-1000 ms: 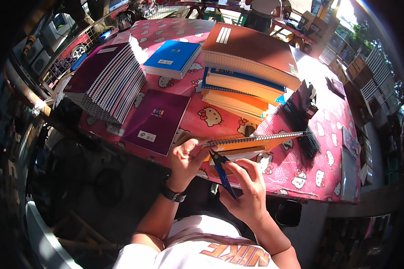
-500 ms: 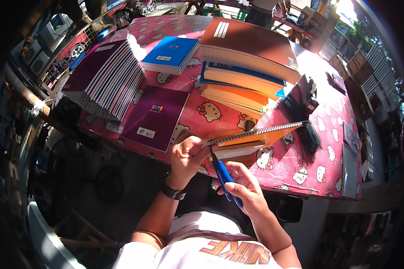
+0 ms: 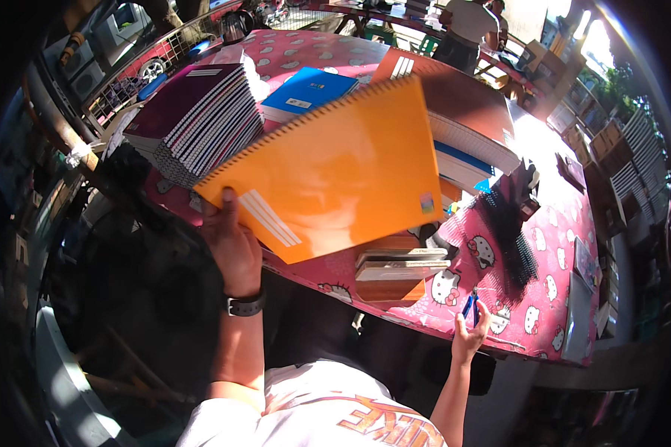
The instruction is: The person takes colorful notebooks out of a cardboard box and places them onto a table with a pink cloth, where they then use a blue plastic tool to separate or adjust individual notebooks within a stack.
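My left hand (image 3: pixel 235 249) grips an orange spiral-bound notebook (image 3: pixel 343 164) by its lower left corner, thumb on the cover. The notebook is raised and tilted over the table, its coil edge along the top left. It hides the purple notebook and part of the brown stack. At the front right edge of the table, my right hand (image 3: pixel 471 339) is closed around blue-handled pliers (image 3: pixel 471 304). Between the hands, a wooden block (image 3: pixel 391 289) lies on the pink patterned tablecloth (image 3: pixel 492 305). Right of it is a heap of black binding coils (image 3: pixel 507 231).
Purple notebooks (image 3: pixel 175 104) stand in a tall stack at the left. Behind the raised notebook are blue notebooks (image 3: pixel 306 91) and a stack with brown covers (image 3: pixel 477 104). People (image 3: pixel 466 26) are at the far tables. Cardboard boxes (image 3: pixel 611 145) line the right.
My left hand has lifted the orange notebook up and to the left, turning its cover toward me. My right hand has drawn away to the right with the pliers, off the coil.
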The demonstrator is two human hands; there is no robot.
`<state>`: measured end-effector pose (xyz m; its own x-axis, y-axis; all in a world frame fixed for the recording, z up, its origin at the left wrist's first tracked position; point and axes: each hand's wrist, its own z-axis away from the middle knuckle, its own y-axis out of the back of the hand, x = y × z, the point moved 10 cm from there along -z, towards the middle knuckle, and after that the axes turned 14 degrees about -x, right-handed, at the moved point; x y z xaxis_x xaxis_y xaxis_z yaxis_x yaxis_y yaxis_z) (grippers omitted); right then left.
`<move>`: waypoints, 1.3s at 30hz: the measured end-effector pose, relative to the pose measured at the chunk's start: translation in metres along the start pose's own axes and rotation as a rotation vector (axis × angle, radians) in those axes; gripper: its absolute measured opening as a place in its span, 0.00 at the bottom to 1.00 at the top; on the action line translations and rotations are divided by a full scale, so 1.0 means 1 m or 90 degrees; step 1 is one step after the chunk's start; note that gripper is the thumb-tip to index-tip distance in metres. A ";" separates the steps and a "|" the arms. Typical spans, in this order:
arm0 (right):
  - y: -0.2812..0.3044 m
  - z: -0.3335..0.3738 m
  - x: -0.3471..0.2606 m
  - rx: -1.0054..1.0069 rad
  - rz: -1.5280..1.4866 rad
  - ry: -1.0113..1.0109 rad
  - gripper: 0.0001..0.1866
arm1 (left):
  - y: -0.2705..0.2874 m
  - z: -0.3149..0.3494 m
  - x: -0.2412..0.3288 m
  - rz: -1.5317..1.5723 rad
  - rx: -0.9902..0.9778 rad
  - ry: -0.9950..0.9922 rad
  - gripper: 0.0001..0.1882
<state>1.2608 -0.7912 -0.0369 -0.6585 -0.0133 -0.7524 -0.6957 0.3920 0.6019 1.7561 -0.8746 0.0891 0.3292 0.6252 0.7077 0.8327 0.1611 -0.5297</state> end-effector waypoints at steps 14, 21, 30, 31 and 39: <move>-0.028 -0.014 -0.008 -0.093 0.233 0.007 0.22 | 0.097 -0.151 -0.040 0.233 -0.234 -0.043 0.18; -0.022 -0.013 -0.005 -0.059 0.213 0.006 0.20 | 0.131 -0.032 -0.143 0.072 -0.087 0.524 0.40; -0.018 -0.010 -0.004 -0.051 0.241 0.018 0.20 | 0.090 -0.005 -0.162 -1.093 -0.361 0.414 0.37; -0.021 -0.009 -0.004 -0.054 0.238 0.028 0.20 | 0.100 -0.017 -0.165 -1.076 -0.374 0.399 0.34; -0.030 -0.011 -0.018 -0.057 0.240 0.056 0.20 | 0.114 -0.071 -0.176 -1.093 -0.496 0.289 0.30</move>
<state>1.2900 -0.8132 -0.0385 -0.8921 0.0354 -0.4504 -0.4198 0.3034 0.8554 1.8244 -1.0205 -0.0628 -0.9587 -0.0388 0.2819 0.2845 -0.1107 0.9523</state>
